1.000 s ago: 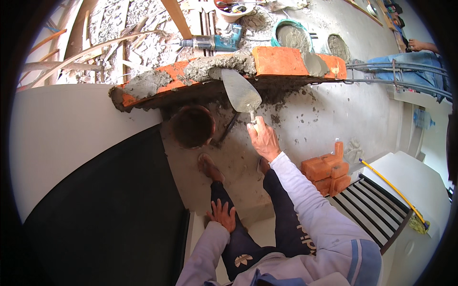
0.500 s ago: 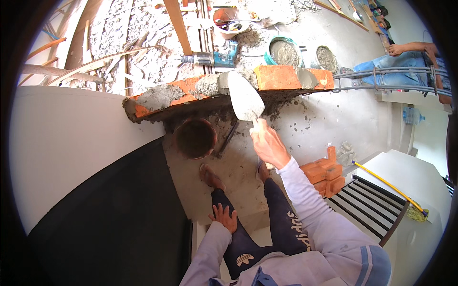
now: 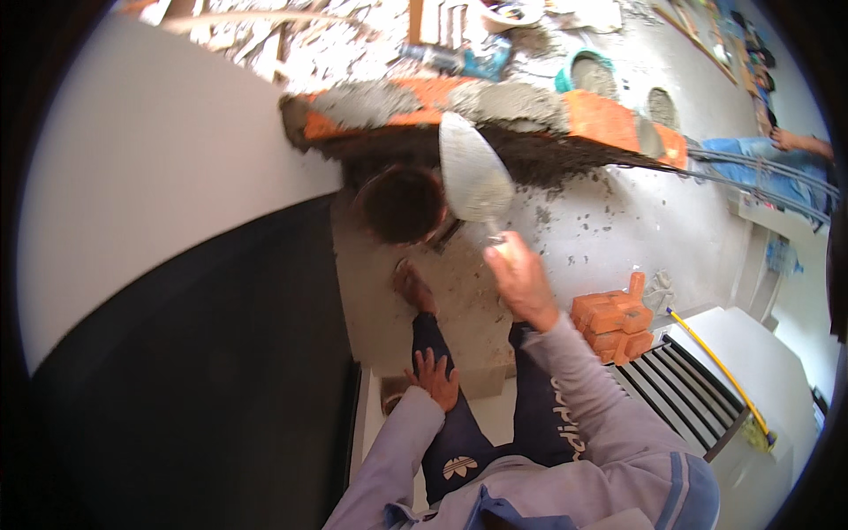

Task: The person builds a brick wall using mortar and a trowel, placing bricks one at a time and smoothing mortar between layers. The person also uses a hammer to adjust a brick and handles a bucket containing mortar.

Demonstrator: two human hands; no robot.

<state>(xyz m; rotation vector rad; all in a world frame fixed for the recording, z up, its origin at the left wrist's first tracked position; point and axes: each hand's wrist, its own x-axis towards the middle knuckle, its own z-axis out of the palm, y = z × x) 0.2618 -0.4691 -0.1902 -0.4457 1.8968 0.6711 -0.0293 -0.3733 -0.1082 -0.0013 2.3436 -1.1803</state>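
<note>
Along the lower edge of a brick wall (image 3: 601, 119) capped with patches of grey mortar (image 3: 512, 102), the trowel (image 3: 477, 177) points its blade upward, its tip overlapping the brickwork; whether it touches cannot be told. The right hand (image 3: 526, 283) is closed around its handle, while the left hand (image 3: 435, 378) grips nothing, fingers spread over the left thigh. Just left of the blade, a dark round bucket (image 3: 402, 208) takes up floor space between the wall and the left foot (image 3: 413, 287). A black panel (image 3: 212, 371) and a pale wall (image 3: 177, 185) close off the left side. To the right, stacked bricks (image 3: 609, 325) stand near a dark slatted rack (image 3: 680, 389) and a yellow pole (image 3: 720, 362). Steel bars (image 3: 768, 168) run from the wall's right end across another person's denim-covered leg (image 3: 729, 148). Beyond the wall lie rubble (image 3: 327, 40), a blue-green power drill (image 3: 484, 60), somewhat blurred, and a green tub (image 3: 565, 79) of grey mix.
</note>
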